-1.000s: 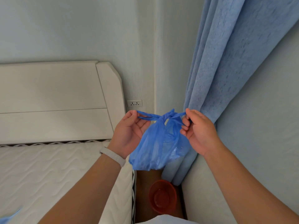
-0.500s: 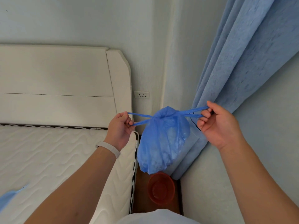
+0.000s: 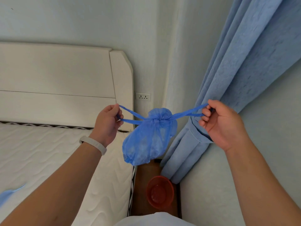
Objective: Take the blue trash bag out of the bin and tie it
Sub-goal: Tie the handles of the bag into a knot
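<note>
The blue trash bag (image 3: 149, 137) hangs in the air between my hands, its mouth gathered into a tight bunch with a knot at the top. Two thin handle loops run out sideways from the knot. My left hand (image 3: 108, 123) is closed on the left loop and my right hand (image 3: 219, 123) is closed on the right loop, both stretched taut. Below, on the brown floor, stands the small red bin (image 3: 160, 192), with no bag in it.
A bed with a white quilted mattress (image 3: 48, 154) and a white headboard (image 3: 57, 82) fills the left. A blue curtain (image 3: 244, 70) hangs at the right, by a pale wall. A wall socket (image 3: 143, 96) sits behind the bag. Another blue scrap (image 3: 7, 195) lies on the mattress.
My hands have moved apart, drawing the handle loops out sideways and cinching the bag's mouth into a tight knot. The view has shifted slightly.
</note>
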### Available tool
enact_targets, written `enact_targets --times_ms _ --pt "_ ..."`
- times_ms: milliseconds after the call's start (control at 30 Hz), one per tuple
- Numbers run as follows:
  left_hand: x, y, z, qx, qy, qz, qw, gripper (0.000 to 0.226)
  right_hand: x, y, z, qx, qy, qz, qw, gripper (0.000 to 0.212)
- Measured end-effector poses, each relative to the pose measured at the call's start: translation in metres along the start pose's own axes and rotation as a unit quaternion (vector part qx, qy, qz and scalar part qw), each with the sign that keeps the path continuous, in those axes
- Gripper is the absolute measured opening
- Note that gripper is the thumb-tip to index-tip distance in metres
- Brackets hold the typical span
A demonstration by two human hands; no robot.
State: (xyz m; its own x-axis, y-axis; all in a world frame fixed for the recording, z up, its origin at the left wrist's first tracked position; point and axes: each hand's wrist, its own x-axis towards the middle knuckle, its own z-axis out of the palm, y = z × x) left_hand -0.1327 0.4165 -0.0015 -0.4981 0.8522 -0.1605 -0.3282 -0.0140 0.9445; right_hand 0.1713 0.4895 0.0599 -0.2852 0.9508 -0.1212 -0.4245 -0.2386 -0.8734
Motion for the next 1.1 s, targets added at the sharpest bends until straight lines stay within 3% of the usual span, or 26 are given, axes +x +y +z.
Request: enact_targets --times_ms 167,333,700,900,1000,1100 --pt "-0.025 0.027 0.038 0.100 -0.071 0.078 0.989 0.019 -0.017 0.004 0.025 -0.232 -0.075 -0.070 0.967 0.035" --pt "-0.058 0.022 0.071 0.204 -0.140 0.133 0.960 0.016 -0.032 0.013 0.045 -0.351 -0.127 -0.113 0.921 0.019" --pt "-0.091 -0.001 0.079 0.171 -0.217 0.119 0.954 0.015 -0.044 0.020 0.053 -0.324 -0.186 -0.053 0.926 0.012" --pt "-0.100 0.002 0.077 0.176 -0.179 0.143 0.957 0.008 -0.045 0.026 0.057 -0.308 -0.201 -0.065 0.927 0.012" --pt "-0.102 0.012 0.072 0.175 -0.152 0.149 0.961 0.010 -0.044 0.031 0.058 -0.313 -0.169 -0.092 0.930 0.012" --pt "-0.104 0.026 0.066 0.138 -0.100 0.137 0.976 0.014 -0.041 0.041 0.051 -0.377 -0.127 -0.156 0.904 0.011"
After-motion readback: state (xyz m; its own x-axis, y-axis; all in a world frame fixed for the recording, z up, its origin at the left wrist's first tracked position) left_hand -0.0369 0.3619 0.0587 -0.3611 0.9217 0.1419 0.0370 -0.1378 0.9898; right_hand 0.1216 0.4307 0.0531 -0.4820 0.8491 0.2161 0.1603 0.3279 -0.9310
